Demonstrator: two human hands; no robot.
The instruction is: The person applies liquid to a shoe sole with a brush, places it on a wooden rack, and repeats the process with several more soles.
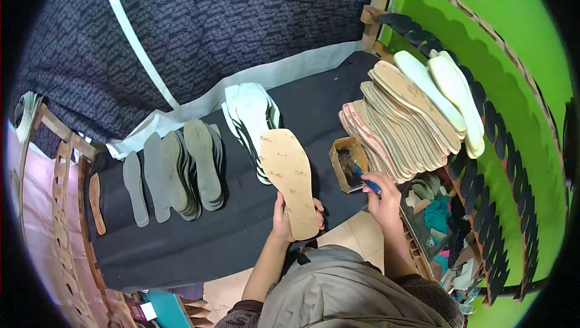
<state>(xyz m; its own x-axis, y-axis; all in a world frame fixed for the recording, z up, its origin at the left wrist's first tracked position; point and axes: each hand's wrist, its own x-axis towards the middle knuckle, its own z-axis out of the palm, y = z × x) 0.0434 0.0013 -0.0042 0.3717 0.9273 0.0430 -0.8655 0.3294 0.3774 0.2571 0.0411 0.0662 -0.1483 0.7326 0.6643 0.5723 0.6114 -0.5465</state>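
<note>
My left hand (pixel 281 220) grips a tan insole (pixel 289 177) by its heel end, thumb on one side and fingers round the other. Dark printed marks dot the insole's face. In my right hand (pixel 383 197) is a brush with a blue handle (pixel 370 184), its tip down inside a small open box (pixel 340 171) with stained inner walls. What lies at the bottom of the box is dark and hard to make out. Just beyond the held insole lies a stack of white insoles (pixel 248 107).
Tan insoles (pixel 402 125) are piled at the right, with white ones (pixel 456 101) on top. Grey insoles (pixel 202 159) lie in stacks at the left, beside a narrow brown piece (pixel 96 204). Racks of dark soles (pixel 483 207) line the green wall. Dark cloth (pixel 181 255) covers the table.
</note>
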